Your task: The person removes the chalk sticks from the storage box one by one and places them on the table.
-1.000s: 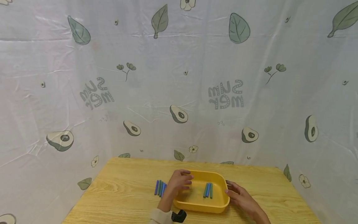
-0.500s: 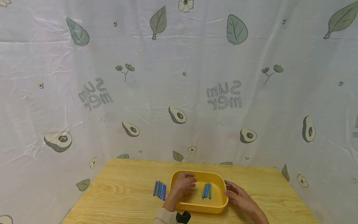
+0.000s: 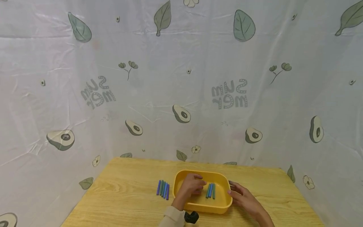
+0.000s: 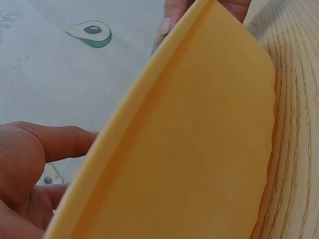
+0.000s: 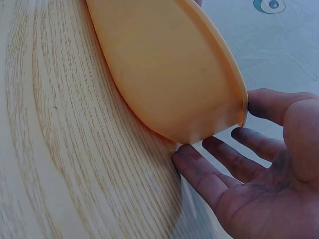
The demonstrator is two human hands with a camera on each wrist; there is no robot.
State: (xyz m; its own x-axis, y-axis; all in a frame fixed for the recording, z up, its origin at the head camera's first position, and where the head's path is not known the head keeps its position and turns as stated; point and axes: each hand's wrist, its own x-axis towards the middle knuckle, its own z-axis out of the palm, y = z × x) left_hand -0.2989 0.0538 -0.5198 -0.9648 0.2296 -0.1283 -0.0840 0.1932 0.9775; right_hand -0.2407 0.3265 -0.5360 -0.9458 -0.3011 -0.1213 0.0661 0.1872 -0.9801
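A yellow plastic tray (image 3: 204,208) stands on the wooden table, with three slim green and blue sticks (image 3: 210,191) lying in its right half. My left hand (image 3: 190,186) reaches over the front rim into the tray, just left of those sticks; its fingers look relaxed and apart, though their tips are partly hidden. In the left wrist view, the tray wall covers part of that hand (image 4: 27,169). At the tray's right end my right hand (image 5: 279,159) holds the edge, thumb at the rim and fingers against the outer wall. Several purple, green and blue sticks (image 3: 163,189) lie in a row left of the tray.
The wooden table (image 3: 127,201) extends on both sides of the tray. A pale curtain (image 3: 158,94) printed with leaves and avocados hangs behind it and along both sides. A black strap device (image 3: 191,217) sits on my left wrist.
My left hand has moved right, from the tray's left edge to near the sticks inside. The right hand stays at the tray's right end. The view has shifted slightly.
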